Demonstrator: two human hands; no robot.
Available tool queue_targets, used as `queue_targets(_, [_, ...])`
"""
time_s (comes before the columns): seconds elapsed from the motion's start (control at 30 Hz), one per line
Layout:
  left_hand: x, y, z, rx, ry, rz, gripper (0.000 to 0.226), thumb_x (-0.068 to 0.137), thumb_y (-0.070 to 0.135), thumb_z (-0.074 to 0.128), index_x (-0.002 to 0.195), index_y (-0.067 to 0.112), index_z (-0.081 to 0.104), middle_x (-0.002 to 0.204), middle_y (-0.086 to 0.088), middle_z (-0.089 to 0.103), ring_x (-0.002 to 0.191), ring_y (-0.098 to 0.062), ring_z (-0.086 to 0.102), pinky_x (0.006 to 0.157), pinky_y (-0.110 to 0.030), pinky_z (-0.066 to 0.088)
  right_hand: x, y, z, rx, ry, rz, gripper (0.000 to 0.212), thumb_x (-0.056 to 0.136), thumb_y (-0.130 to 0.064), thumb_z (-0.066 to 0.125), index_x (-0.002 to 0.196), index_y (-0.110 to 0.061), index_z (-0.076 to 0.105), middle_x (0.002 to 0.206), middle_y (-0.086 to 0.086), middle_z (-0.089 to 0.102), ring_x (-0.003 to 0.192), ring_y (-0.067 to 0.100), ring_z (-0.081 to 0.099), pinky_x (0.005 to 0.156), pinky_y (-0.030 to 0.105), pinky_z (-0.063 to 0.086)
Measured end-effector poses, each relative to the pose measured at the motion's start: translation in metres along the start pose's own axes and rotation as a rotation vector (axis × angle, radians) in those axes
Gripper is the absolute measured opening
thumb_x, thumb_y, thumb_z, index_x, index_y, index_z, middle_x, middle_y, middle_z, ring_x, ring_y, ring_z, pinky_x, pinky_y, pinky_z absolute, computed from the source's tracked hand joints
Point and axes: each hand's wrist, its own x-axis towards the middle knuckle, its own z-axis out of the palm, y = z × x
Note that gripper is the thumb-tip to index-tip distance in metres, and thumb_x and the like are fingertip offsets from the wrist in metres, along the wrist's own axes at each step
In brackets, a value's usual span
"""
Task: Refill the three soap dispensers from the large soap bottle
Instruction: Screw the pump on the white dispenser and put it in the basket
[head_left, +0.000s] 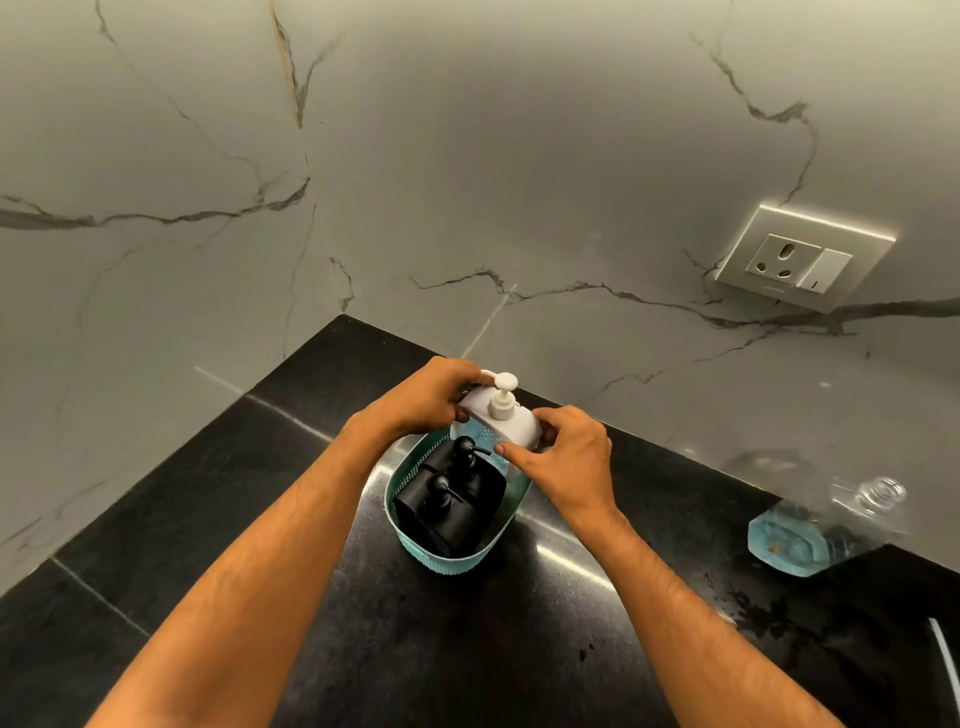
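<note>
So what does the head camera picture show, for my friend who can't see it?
Two hands, left hand and right hand, hold a white pump soap dispenser at the far end of a teal basket with two black dispensers inside. It sits on a black counter; a nearly empty clear bottle stands to the right.

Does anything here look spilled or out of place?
Yes. Dark wet-looking splatters mark the black counter to the right, near the large clear bottle, which stands uncapped. Otherwise both hands simply hold the white dispenser over the teal basket.
</note>
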Motion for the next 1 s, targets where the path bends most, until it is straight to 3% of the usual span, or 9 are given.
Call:
queue_targets(0.17, [-0.004, -0.012, 0.013, 0.020, -0.024, -0.033, 0.057, 0.079, -0.001, 0.083, 0.132, 0.013, 0.067, 0.129, -0.006, 0.068, 0.120, -0.020, 0.064, 0.106, -0.034, 0.053, -0.006, 0.003, 0.007, -0.021, -0.109, 0.027, 0.054, 0.068, -0.046, 0.091, 0.111, -0.017, 0.076, 0.094, -0.005, 0.065, 0.085, 0.008, 0.059, 0.074, 0.028, 0.058])
queue_targets(0.37, [-0.001, -0.021, 0.022, 0.082, -0.098, -0.030, 0.049, 0.082, 0.007, 0.083, 0.128, 0.017, 0.070, 0.127, -0.002, 0.068, 0.118, -0.019, 0.064, 0.106, -0.041, 0.053, -0.009, 0.004, 0.012, -0.056, -0.162, 0.034, 0.053, 0.068, -0.041, 0.092, 0.113, -0.019, 0.075, 0.097, -0.002, 0.068, 0.089, 0.011, 0.058, 0.080, 0.028, 0.052])
queue_targets(0.47, [0.000, -0.022, 0.025, 0.103, -0.096, -0.024, 0.046, 0.083, 0.008, 0.081, 0.128, 0.014, 0.071, 0.129, -0.006, 0.068, 0.120, -0.020, 0.063, 0.107, -0.037, 0.051, -0.008, 0.006, 0.013, -0.061, -0.186, 0.044, 0.057, 0.067, -0.041, 0.093, 0.116, -0.018, 0.075, 0.100, -0.001, 0.070, 0.091, 0.012, 0.058, 0.083, 0.027, 0.049])
queue_targets(0.73, [0.001, -0.034, 0.032, 0.196, -0.104, -0.011, 0.034, 0.088, 0.006, 0.073, 0.121, 0.017, 0.073, 0.121, -0.001, 0.068, 0.114, -0.017, 0.055, 0.101, -0.040, 0.051, -0.007, 0.018, 0.019, -0.032, -0.238, 0.053, 0.061, 0.063, -0.045, 0.093, 0.117, -0.022, 0.074, 0.105, -0.004, 0.071, 0.100, 0.014, 0.059, 0.092, 0.038, 0.053])
queue_targets(1.0, [-0.002, -0.039, 0.036, 0.110, -0.095, -0.024, 0.036, 0.087, 0.003, 0.073, 0.119, 0.020, 0.074, 0.123, 0.003, 0.069, 0.111, -0.013, 0.065, 0.098, -0.036, 0.057, -0.006, 0.024, 0.021, -0.072, -0.276, 0.029, 0.064, 0.068, -0.044, 0.090, 0.125, -0.021, 0.073, 0.102, -0.003, 0.068, 0.097, 0.014, 0.054, 0.089, 0.034, 0.048])
